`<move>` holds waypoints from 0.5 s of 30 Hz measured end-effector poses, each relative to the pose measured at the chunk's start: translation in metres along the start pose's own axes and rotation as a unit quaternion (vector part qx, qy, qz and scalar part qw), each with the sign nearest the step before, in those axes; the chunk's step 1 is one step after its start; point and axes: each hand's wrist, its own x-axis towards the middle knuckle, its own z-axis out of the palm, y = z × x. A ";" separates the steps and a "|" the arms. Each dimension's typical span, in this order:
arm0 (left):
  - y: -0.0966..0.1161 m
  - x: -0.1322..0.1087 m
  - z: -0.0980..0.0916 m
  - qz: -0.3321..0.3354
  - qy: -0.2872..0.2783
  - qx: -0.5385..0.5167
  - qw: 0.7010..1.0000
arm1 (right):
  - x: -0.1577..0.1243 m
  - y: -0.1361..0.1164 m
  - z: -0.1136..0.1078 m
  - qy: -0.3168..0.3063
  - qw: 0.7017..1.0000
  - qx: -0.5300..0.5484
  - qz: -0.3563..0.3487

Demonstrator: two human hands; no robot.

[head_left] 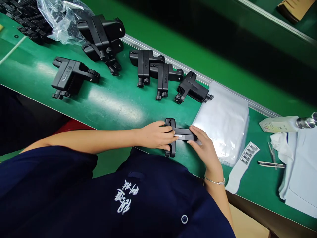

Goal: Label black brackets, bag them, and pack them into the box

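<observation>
A black plastic clamp-like bracket (170, 152) lies at the front edge of the green bench, its stem pointing right. Across its left part rest the fingers of my left hand (156, 135), bent over the crosspiece. My right hand (205, 145) grips the stem's right end between thumb and fingers. A small pale label (182, 137) shows on the stem between my hands. Similar black brackets stand beyond, one (194, 87) just behind my right hand and two marked BOSCH (143, 66) farther left. Clear plastic bags (223, 122) lie flat beside my right hand.
Another BOSCH bracket (66, 77) sits at left, with stacked brackets (101, 33) and crumpled plastic (65, 23) behind. At right are a label strip (244, 165), tweezers (271, 164), a bottle (279, 124) and white paper (303, 172). A metal rail (203, 78) edges the bench's back.
</observation>
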 end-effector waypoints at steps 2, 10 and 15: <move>0.000 0.002 -0.003 0.016 -0.014 0.018 1.000 | 0.000 0.000 -0.001 -0.002 1.000 -0.001 -0.005; 0.010 0.034 0.000 -0.007 -0.079 0.045 0.996 | 0.000 0.004 -0.001 -0.002 1.000 -0.020 -0.023; 0.005 0.001 -0.007 -0.051 -0.034 0.067 0.996 | 0.000 0.004 0.002 -0.005 0.999 -0.033 -0.030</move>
